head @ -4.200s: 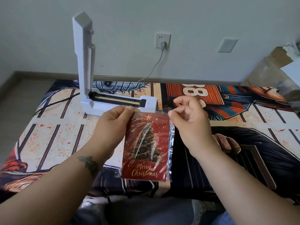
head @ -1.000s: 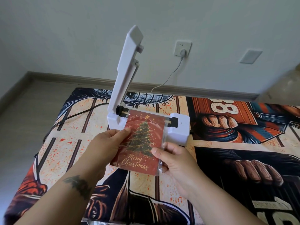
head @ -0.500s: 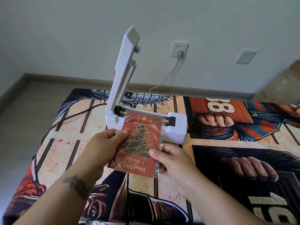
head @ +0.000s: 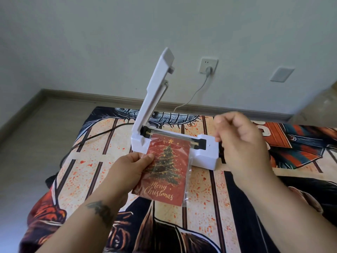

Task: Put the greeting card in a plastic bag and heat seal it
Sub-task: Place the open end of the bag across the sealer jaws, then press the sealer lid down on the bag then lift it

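A red "Merry Christmas" greeting card point(head: 165, 172) with a Christmas tree sits inside a clear plastic bag point(head: 188, 177). The bag's top edge lies across the sealing strip of a white heat sealer point(head: 206, 155). The sealer's lid point(head: 155, 92) stands raised at the left. My left hand point(head: 130, 170) pinches the bag's left edge. My right hand point(head: 240, 141) hovers loosely curled over the sealer's right end, holding nothing and clear of the bag.
The sealer stands on a printed cloth point(head: 94, 161) covering the table. Its cable point(head: 193, 99) runs up to a wall socket point(head: 208, 66). A black cord point(head: 87, 141) trails off to the left. A blank wall plate point(head: 281, 74) is at the right.
My right hand has let go of the bag's lower right edge and risen up and right, above the sealer's right end. My left hand still holds the bag.
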Tool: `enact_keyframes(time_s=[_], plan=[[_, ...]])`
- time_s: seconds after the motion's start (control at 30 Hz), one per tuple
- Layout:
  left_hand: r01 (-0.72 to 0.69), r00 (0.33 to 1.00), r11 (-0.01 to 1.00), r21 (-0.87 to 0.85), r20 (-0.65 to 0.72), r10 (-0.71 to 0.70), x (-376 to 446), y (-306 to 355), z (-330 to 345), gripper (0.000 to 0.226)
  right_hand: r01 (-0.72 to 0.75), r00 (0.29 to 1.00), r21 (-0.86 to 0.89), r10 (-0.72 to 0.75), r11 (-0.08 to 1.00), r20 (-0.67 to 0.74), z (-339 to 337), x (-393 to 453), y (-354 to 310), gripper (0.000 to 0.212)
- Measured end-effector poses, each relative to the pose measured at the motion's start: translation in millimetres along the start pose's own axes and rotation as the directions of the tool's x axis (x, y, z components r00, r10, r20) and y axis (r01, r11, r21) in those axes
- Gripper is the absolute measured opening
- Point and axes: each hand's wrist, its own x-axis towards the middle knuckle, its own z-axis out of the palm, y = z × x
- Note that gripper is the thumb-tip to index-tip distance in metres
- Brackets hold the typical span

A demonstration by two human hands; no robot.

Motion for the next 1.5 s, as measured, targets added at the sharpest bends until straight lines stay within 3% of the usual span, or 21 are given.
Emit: enact_keyframes(time_s=[0.2, 0.43, 0.6, 0.77, 1.03, 1.5], plan=[[0.006, 1.000, 1.000, -0.026, 0.018, -0.006, -2, 1, 0, 0.023, 0.388, 0.920, -0.147, -0.375, 0.910, 0.112, 14, 50, -66, 0.010], [0.025, 1.000, 1.000, -0.013, 0.019, -0.024, -3, 3, -1, 0.024, 0.488, 0.843, -0.280, -0.362, 0.827, 0.398, 31, 71, -85, 0.038], [0.024, 0.999, 1.000, -0.002, 0.022, -0.024, -4, 4, -1, 0.026, 0.476, 0.826, -0.248, -0.333, 0.844, 0.454, 37, 69, -80, 0.042], [0.020, 1.000, 1.000, 0.014, 0.019, -0.021, -4, 3, -2, 0.027, 0.458, 0.844, -0.210, -0.348, 0.864, 0.409, 35, 65, -71, 0.039], [0.014, 1.000, 1.000, 0.025, 0.010, -0.014, -5, 3, -3, 0.024, 0.402, 0.911, -0.190, -0.370, 0.896, 0.180, 25, 57, -49, 0.022], [0.010, 1.000, 0.999, 0.038, -0.002, -0.010, -5, 4, -2, 0.023, 0.181, 0.983, -0.352, -0.171, 0.918, 0.059, 13, 48, -17, 0.026]])
